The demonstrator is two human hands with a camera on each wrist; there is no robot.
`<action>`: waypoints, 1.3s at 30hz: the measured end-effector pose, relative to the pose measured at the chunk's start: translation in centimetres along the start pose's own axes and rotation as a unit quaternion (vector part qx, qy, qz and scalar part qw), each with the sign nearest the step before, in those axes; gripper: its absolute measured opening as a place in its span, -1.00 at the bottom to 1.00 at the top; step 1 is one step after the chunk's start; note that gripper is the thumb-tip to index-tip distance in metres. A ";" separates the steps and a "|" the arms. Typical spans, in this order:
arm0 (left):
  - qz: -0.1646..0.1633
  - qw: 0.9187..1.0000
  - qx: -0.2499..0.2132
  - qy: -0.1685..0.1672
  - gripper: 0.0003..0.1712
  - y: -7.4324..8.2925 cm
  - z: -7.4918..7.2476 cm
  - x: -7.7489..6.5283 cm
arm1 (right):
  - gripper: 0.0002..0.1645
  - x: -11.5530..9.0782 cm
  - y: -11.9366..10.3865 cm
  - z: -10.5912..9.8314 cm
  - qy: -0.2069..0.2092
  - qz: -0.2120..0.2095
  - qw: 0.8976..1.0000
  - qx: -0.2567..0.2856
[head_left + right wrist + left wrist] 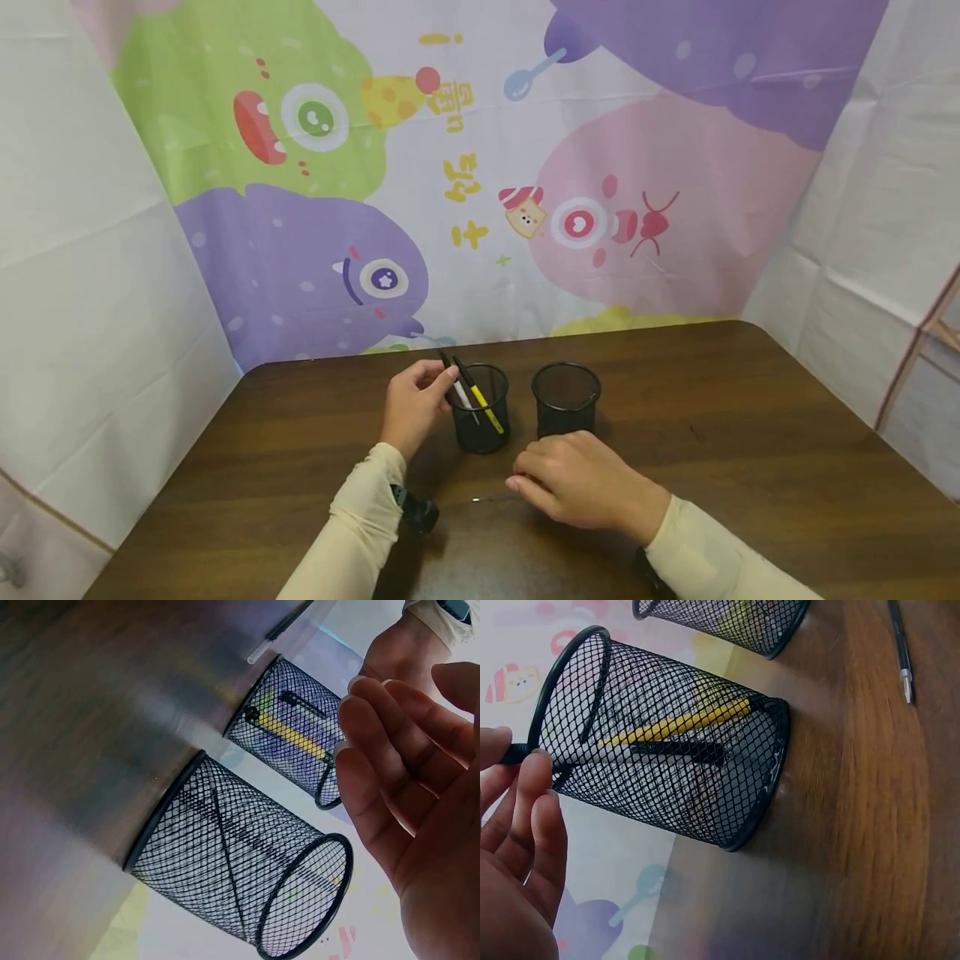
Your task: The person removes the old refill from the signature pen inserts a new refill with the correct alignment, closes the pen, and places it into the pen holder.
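Observation:
My left hand (pixel 416 404) pinches the dark upper end of a black-and-white pen (pixel 607 755) between thumb and fingertips, at the rim of the left black mesh pen cup (pixel 480 440). Most of that pen is inside the cup, leaning beside a yellow-and-black pen (pixel 487 408). My right hand (pixel 577 479), fingers loosely bent and holding nothing, hovers in front of the right black mesh pen cup (pixel 566 421). A slim dark pen with a pale tip (pixel 901 645) lies on the table, partly covered by the right hand in the head view.
Both cups stand upright side by side on a dark wooden table (pixel 300 450). Behind the table hangs a cloth with cartoon monsters (pixel 480 292); white sheets enclose both sides. A black wrist camera (pixel 416 510) sits on the left forearm.

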State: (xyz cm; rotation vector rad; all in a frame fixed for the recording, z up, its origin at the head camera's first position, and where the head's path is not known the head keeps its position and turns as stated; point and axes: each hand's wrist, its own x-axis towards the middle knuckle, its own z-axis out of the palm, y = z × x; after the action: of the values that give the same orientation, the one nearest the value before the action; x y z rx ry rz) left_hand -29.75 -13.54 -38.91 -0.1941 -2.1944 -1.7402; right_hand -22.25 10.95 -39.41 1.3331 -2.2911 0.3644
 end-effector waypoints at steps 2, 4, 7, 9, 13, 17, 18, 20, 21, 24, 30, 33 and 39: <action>0.003 1.000 0.004 0.000 -0.72 0.1 0.1 0.0 | -0.76 0.0 0.2 -0.1 0.001 -0.001 1.000 -0.004; 0.007 1.000 0.013 0.004 -0.70 0.2 0.0 0.0 | -0.76 0.2 0.3 -0.1 0.002 -0.003 1.000 -0.007; 0.012 1.000 0.027 0.010 -0.70 0.3 0.0 -0.1 | -0.76 0.3 0.3 -0.2 0.000 -0.005 1.000 -0.007; 0.016 0.999 0.034 0.012 -0.70 0.2 0.1 -0.2 | -0.76 0.3 0.2 -0.2 -0.001 0.000 1.000 -0.007; 0.022 0.999 0.044 0.008 -0.68 -0.1 0.6 -0.4 | -0.76 -0.4 0.1 -0.3 0.001 0.003 1.000 -0.007; 0.038 0.997 0.069 0.013 -0.64 -0.1 0.9 -0.3 | -0.77 -0.8 0.1 -0.4 0.007 -0.002 1.000 -0.011; 0.045 0.996 0.079 0.014 -0.62 -0.1 0.9 -0.2 | -0.77 -0.8 0.2 -0.4 0.008 -0.001 1.000 -0.013; 0.061 0.993 0.100 0.015 -0.59 0.1 0.9 -0.1 | -0.77 -0.9 0.2 -0.5 0.010 0.001 1.000 -0.015; 0.069 0.991 0.116 0.016 -0.57 0.2 0.9 0.0 | -0.78 -0.9 0.2 -0.5 0.009 0.002 1.000 -0.014; 0.083 0.982 0.167 0.021 -0.55 0.3 0.9 -0.1 | -0.77 -1.0 0.2 -0.6 0.006 0.004 1.000 -0.010; 0.087 0.962 0.253 0.050 -0.62 0.6 1.1 0.0 | -0.76 -0.7 0.4 -0.5 0.011 0.000 1.000 -0.016; 0.082 0.959 0.264 0.056 -0.63 0.8 1.2 0.1 | -0.76 -0.5 0.5 -0.6 0.013 -0.002 1.000 -0.018; 0.064 0.956 0.279 0.065 -0.62 0.8 1.1 -0.1 | -0.77 -0.4 0.7 -0.9 0.013 0.000 1.000 -0.018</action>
State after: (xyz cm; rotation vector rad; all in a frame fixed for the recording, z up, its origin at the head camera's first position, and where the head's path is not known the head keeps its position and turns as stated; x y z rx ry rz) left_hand -29.61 -12.30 -38.44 -0.0760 -2.4080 -0.9785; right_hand -22.49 11.98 -38.86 1.3032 -2.2646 0.3368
